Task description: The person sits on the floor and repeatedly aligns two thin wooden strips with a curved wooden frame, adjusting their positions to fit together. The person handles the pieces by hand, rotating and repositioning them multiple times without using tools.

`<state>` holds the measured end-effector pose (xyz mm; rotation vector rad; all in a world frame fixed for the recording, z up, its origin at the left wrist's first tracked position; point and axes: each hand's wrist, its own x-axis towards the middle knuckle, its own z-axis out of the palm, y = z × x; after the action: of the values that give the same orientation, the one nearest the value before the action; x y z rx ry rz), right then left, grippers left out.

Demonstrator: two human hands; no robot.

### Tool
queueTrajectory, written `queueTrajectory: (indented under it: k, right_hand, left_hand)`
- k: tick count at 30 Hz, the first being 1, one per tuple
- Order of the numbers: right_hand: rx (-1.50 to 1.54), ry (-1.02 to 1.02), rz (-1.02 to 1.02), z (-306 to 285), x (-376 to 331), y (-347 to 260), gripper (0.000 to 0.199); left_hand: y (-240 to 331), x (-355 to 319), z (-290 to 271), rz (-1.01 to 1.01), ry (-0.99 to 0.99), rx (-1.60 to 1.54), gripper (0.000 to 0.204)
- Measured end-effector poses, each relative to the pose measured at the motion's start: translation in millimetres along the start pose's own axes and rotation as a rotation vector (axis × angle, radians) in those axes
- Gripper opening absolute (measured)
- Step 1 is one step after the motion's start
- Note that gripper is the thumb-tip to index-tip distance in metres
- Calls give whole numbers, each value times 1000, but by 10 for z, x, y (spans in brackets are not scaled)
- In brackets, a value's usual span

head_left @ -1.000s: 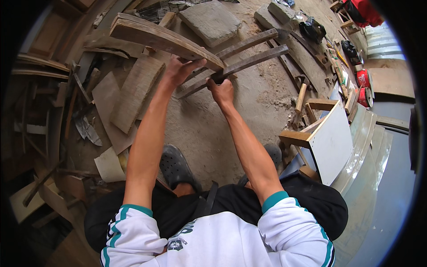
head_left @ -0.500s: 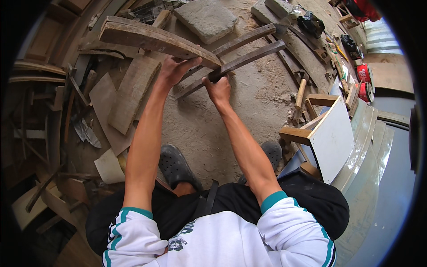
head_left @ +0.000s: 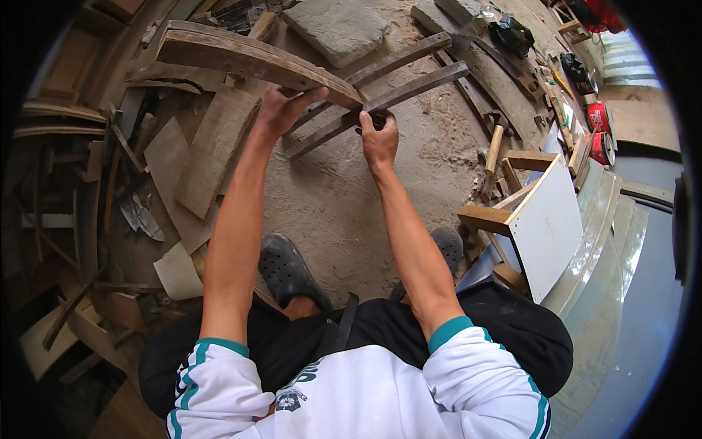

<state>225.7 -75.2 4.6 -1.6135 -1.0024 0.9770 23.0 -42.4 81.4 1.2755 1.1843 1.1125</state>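
A thick, worn wooden beam [head_left: 252,62] slants across the far middle, its right end meeting a dark wooden slat [head_left: 424,85]. A second dark slat [head_left: 402,58] runs roughly parallel behind it, and both pass to the far side of or under the beam. My left hand [head_left: 287,111] is closed on the beam's near edge, thumb pointing right along it. Close to where the beam's end meets the nearer slat, my right hand [head_left: 379,139] grips that slat, thumb on the near side and fingers curled behind, partly hidden.
Loose boards [head_left: 219,150] and scrap wood crowd the left. A stone slab [head_left: 338,31] lies beyond the beam. On the right are a hammer [head_left: 495,146], a small wooden frame with a white panel [head_left: 547,227], and red cans [head_left: 599,132]. My shoes [head_left: 289,271] rest on the dusty floor.
My right hand has slid to the right along the nearer slat, up to the beam's end. The beam and my left hand have shifted slightly left.
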Motion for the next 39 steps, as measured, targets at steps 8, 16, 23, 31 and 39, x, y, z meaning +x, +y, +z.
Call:
queueTrajectory:
  k: [8, 16, 23, 31, 39]
  right_hand:
    - [-19, -20, -44, -42, 2, -48, 42]
    - [-6, -20, -56, -36, 4, -22, 43]
    - [9, 8, -93, 1, -23, -16, 43]
    - [-24, 17, -108, 5, -38, -20, 44]
    - [-36, 2, -104, -6, -38, -26, 44]
  left_hand:
    - [-4, -9, -3, 6, 53, 11, 46]
    - [47, -39, 13, -9, 6, 42, 49]
    - [63, -35, 20, 26, 50, 16, 43]
    - [7, -9, 10, 41, 46, 39, 41]
    - [3, -10, -23, 12, 5, 103, 51]
